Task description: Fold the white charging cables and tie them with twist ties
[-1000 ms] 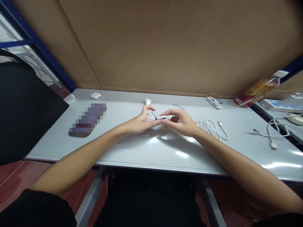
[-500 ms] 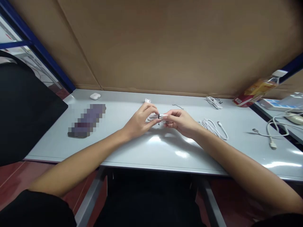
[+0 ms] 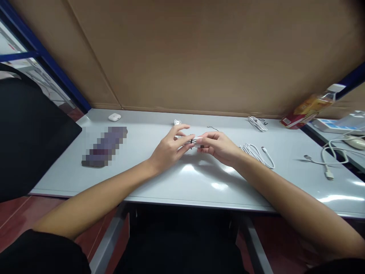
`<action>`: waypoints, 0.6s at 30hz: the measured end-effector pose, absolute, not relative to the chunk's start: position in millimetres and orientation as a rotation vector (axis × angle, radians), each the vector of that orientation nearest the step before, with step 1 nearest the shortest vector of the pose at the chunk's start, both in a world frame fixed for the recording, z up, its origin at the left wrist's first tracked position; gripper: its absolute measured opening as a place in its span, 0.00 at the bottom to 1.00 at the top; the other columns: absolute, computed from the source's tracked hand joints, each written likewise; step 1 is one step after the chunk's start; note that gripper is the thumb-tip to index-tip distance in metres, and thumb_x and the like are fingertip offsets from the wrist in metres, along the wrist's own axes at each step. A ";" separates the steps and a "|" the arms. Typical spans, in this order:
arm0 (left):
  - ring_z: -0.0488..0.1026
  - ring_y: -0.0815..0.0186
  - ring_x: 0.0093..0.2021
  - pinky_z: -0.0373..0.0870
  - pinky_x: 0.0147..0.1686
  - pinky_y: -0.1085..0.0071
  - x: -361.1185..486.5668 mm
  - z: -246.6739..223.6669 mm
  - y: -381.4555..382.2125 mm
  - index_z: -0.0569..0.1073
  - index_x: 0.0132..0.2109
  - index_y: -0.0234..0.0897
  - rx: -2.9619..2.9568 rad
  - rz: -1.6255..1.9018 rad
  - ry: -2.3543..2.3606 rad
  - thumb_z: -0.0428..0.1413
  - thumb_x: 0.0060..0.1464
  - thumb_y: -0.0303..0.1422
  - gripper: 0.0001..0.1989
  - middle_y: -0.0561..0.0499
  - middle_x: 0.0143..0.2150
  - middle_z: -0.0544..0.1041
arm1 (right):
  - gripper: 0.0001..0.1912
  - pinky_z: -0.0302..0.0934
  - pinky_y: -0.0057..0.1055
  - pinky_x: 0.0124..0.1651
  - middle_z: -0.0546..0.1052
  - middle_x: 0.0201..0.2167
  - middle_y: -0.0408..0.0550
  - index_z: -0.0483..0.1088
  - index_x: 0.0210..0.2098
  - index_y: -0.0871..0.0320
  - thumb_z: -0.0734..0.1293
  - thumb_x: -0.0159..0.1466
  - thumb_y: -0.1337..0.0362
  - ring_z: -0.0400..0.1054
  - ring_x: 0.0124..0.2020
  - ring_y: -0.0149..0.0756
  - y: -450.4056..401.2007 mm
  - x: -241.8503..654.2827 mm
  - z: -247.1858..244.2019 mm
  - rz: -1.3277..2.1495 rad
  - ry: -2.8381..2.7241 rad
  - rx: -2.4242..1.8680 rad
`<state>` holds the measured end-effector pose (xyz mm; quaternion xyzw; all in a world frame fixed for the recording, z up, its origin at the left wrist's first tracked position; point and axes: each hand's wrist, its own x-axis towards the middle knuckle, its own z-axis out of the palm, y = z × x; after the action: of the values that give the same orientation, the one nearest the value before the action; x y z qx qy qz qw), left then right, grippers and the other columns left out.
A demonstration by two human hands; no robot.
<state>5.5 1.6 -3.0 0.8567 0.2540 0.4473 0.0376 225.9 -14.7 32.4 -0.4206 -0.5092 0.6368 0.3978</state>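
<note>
Two hands meet over a glossy grey tabletop (image 3: 171, 188), backed by a brown cardboard panel (image 3: 182, 57) and flanked by a blue frame (image 3: 58, 78); red floor tiles (image 3: 17, 215) show below. Left on the surface: a white earbud case (image 3: 115, 117) and a pixelated, elongated object (image 3: 108, 144). Centre rear: a white USB cable (image 3: 177, 122), partly hidden, and a loose black tie (image 3: 212, 128). Right: two coiled white cables, one near (image 3: 253, 153) and one far (image 3: 257, 124), with a leaning labelled bottle (image 3: 309, 110) beyond. Between the hands, above the tabletop, lies a bundled white cable (image 3: 195, 140) with a black band (image 3: 191, 141) around it. The right hand (image 3: 221, 147) pinches its right end, fingers curled closed; the left hand (image 3: 168, 149) nips it at the band between thumb and a finger, another finger raised and spread. Compared with one second earlier, the left hand is turned back-upward, and the band's upright end no longer projects above the bundle. Surrounding objects keep their places.
</note>
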 end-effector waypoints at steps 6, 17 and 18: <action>0.80 0.60 0.48 0.76 0.49 0.64 2.5 6.2 1.2 0.78 0.58 0.37 2.505 1.053 0.761 0.57 0.68 0.35 0.15 0.44 0.52 0.84 | 0.11 0.66 0.37 0.45 0.77 0.29 0.46 0.81 0.29 0.57 0.79 0.57 0.56 0.72 0.35 0.36 -12.4 229.3 29.1 1.584 -1.375 -1.064; 0.74 0.65 0.37 0.70 0.37 0.70 5.0 12.4 5.0 0.81 0.46 0.35 1.821 0.741 0.812 0.55 0.67 0.50 0.22 0.47 0.40 0.81 | 0.12 0.67 0.40 0.51 0.79 0.40 0.48 0.80 0.41 0.55 0.76 0.61 0.56 0.73 0.41 0.38 -18.0 223.2 40.9 1.453 -1.506 -0.960; 0.74 0.65 0.37 0.70 0.38 0.70 4.9 10.6 6.5 0.81 0.45 0.35 1.762 0.749 0.808 0.56 0.66 0.51 0.23 0.47 0.39 0.80 | 0.17 0.68 0.41 0.51 0.79 0.42 0.48 0.78 0.45 0.54 0.78 0.60 0.56 0.74 0.41 0.38 -16.9 223.7 40.3 1.442 -1.444 -0.975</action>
<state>4.9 6.5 10.6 0.7308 0.3351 0.3106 0.5071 223.7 -16.9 40.3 -0.3899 -0.5778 0.5768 0.4260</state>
